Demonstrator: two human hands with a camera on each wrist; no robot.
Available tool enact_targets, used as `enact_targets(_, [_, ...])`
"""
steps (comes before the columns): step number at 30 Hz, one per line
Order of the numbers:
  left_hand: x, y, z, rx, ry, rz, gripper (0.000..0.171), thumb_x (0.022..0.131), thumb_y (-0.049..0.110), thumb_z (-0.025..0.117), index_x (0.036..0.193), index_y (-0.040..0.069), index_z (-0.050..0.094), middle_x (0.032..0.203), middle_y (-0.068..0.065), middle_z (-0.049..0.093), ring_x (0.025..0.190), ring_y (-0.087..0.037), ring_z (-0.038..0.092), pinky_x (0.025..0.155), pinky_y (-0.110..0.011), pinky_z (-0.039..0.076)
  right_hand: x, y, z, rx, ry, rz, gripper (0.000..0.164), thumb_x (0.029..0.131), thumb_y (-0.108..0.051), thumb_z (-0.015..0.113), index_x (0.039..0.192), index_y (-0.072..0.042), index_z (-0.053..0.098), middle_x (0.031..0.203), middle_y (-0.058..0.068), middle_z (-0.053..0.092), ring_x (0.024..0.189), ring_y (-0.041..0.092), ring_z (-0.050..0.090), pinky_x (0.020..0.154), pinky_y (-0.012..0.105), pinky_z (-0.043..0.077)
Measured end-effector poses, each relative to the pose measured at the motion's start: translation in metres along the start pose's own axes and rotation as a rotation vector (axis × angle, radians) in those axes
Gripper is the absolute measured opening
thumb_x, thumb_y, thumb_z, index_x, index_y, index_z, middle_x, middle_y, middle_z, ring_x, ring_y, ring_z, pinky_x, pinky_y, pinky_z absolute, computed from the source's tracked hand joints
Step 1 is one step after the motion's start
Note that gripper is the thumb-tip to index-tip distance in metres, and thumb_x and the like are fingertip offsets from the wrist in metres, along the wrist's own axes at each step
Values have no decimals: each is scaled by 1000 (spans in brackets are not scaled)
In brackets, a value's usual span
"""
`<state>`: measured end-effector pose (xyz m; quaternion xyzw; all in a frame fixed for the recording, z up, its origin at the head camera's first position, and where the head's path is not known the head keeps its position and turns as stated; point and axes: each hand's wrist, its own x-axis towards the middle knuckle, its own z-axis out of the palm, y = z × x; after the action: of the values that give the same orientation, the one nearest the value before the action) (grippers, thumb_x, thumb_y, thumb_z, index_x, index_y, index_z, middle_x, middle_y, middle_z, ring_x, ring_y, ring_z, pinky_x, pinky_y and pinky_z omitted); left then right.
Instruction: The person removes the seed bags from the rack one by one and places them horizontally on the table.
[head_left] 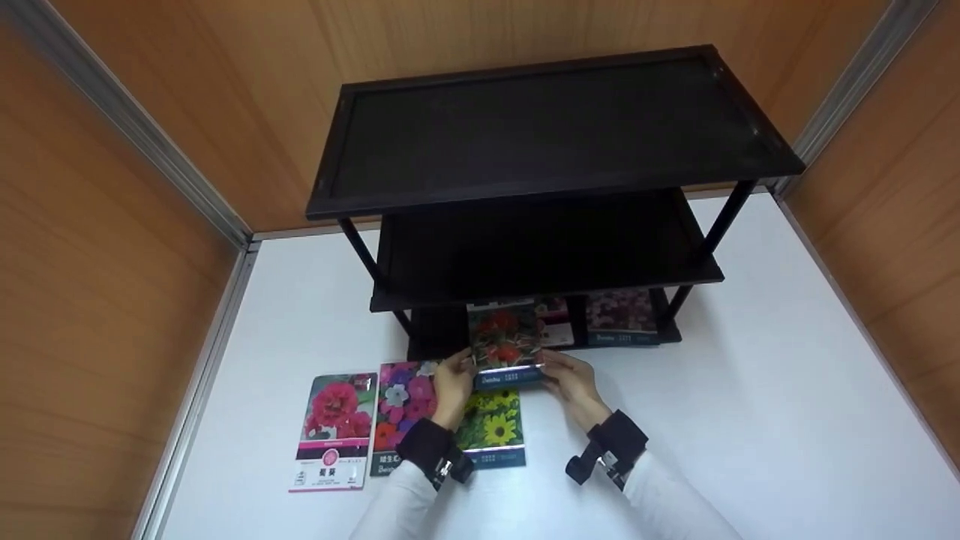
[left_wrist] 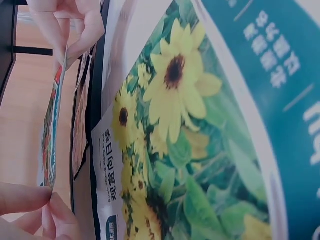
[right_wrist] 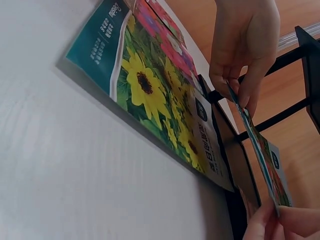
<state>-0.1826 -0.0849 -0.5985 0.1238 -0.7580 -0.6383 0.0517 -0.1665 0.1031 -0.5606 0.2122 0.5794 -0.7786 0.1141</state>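
Observation:
A seed packet with red flowers (head_left: 506, 341) is held up at the front of the black shelf's bottom tier. My left hand (head_left: 454, 381) pinches its left edge and my right hand (head_left: 574, 381) pinches its right edge. Both wrist views show this packet nearly edge-on, tilted between the two hands. Below it a yellow sunflower packet (head_left: 495, 431) lies flat on the table, partly under my left arm. A packet of pink and purple flowers (head_left: 405, 401) lies left of that, also partly covered by my left hand and wrist.
A pink-flower packet (head_left: 335, 431) lies farthest left on the white table (head_left: 765, 420). On the bottom tier are a purple-flower packet (head_left: 621, 319) and another packet (head_left: 556, 330) partly behind the held one. The black shelf's upper tiers (head_left: 555, 127) overhang them. Wooden walls enclose the table.

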Motion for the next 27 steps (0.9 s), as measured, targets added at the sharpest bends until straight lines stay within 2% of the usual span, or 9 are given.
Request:
enact_targets(2, [-15,29,-1,35,-4,-50,30,80,-6,51,109,-14,55,81,-15,58,64,-12,44,56,-22,37,0,2,-3,2,4,0,37,80,8,52,117,9,51,105,14,56,78,12,56,76,33,46])
enact_targets(5, [-28,56,-3,15,-26,-71,30,79,-11,49,108,-19,52,74,-15,54,58,-10,38,52,-19,32,-1,2,-6,1,13,-3,37,79,9,53,116,9,52,100,11,59,78,12,57,75,33,47])
enact_targets(6, [-30,57,-4,11,-44,-52,30,79,-12,48,108,-19,52,71,-13,53,56,-8,36,51,-19,31,-1,3,-7,-5,14,-6,37,79,8,54,116,9,52,100,11,60,78,12,58,75,33,47])
enact_targets(9, [-32,57,-3,3,-63,-56,32,78,-13,47,110,-16,53,66,-6,47,52,-6,33,49,-19,29,-3,2,-10,-3,15,-7,38,79,7,56,116,9,52,99,11,61,77,12,58,73,31,47])
enact_targets(13, [-30,45,2,16,-38,-51,34,76,-12,48,110,-13,55,62,0,44,49,-5,33,48,-18,28,-5,1,-14,7,15,-12,38,78,7,56,116,10,52,93,7,62,74,11,58,69,29,47])
enact_targets(18, [-34,43,6,3,-37,-39,35,75,-13,47,110,-14,54,62,-1,45,49,-4,33,47,-18,27,-8,1,-18,0,20,-31,37,78,9,55,114,12,52,88,8,64,71,11,59,67,29,48])
enact_targets(27, [-45,46,10,83,-34,-50,33,79,-5,53,111,-10,56,72,-9,59,56,-6,42,49,-18,33,-15,2,-27,-77,42,-56,36,78,7,56,113,12,53,90,9,63,71,10,58,65,27,48])
